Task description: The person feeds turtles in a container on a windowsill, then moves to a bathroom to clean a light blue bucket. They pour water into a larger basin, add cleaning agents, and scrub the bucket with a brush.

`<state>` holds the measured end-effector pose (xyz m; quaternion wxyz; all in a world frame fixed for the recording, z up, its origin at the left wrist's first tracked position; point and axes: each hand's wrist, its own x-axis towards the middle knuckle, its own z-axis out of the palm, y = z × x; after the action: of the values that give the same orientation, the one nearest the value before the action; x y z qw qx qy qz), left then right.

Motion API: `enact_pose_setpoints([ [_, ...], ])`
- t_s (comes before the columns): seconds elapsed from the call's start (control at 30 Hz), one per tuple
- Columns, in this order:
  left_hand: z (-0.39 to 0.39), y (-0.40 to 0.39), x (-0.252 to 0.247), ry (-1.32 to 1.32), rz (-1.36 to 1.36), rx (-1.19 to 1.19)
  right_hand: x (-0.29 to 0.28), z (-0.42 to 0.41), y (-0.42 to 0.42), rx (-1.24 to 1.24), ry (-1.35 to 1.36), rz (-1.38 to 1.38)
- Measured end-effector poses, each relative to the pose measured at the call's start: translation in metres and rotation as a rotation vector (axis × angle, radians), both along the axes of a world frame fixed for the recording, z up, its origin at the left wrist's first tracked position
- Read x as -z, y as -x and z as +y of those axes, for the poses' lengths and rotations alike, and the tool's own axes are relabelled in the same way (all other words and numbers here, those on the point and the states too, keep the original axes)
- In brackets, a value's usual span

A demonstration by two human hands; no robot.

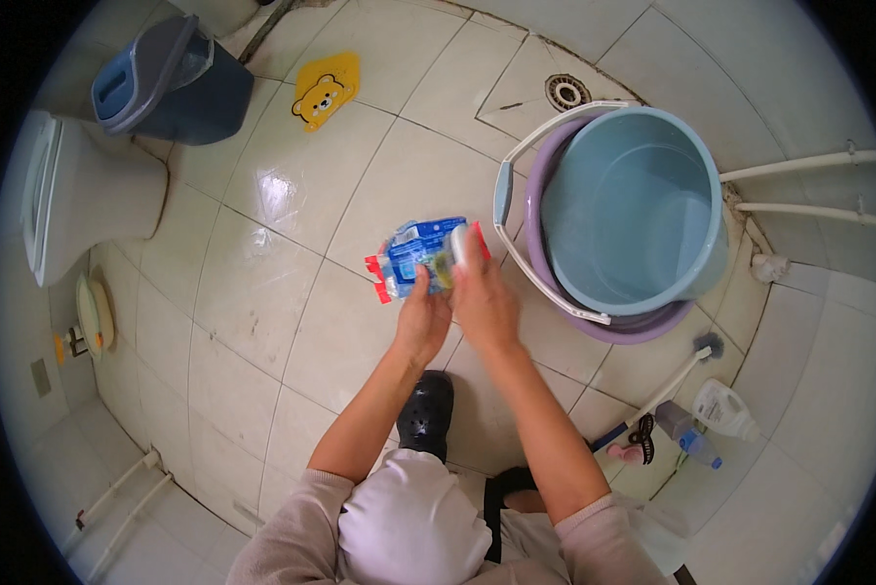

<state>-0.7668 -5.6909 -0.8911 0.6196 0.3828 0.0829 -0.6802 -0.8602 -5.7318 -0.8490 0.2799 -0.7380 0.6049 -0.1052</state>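
Observation:
Above the tiled floor, my left hand (423, 325) grips the lower edge of a blue plastic packet (427, 241) with red ends, its thumb on the front. The packet bears writing and a barcode. My right hand (487, 307), slightly blurred, holds the packet's right end, fingers over a white rounded piece (458, 245). Whether that piece is fixed to the packet or separate I cannot tell. To the right of my hands stands a light-blue bucket (628, 219) with water in it, set inside a purple basin (536, 212); its white handle (514, 157) hangs over the near side.
A toilet (109, 183) and a grey-blue trash bin (189, 95) stand left. A yellow bear-shaped mat (328, 88) lies by them. Beyond the bucket is a floor drain (567, 92). At right lie a brush (664, 395), a white bottle (723, 409) and a clear bottle (683, 431).

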Motion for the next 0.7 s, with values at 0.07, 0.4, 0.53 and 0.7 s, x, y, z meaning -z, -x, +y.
enact_pose_setpoints([
  [0.07,-0.014,0.009,0.004,-0.099,0.097,0.049,0.007,0.006,-0.001,-0.075,0.007,0.103],
  [0.4,-0.007,0.006,0.008,-0.155,0.177,0.039,0.007,0.013,0.005,-0.23,0.06,0.236],
  [0.53,-0.004,0.0,0.016,0.032,0.012,-0.027,0.012,-0.019,0.016,-0.015,0.02,0.131],
  [0.7,-0.01,-0.008,-0.004,0.027,0.071,0.025,-0.009,0.004,0.001,-0.107,-0.039,0.074],
])
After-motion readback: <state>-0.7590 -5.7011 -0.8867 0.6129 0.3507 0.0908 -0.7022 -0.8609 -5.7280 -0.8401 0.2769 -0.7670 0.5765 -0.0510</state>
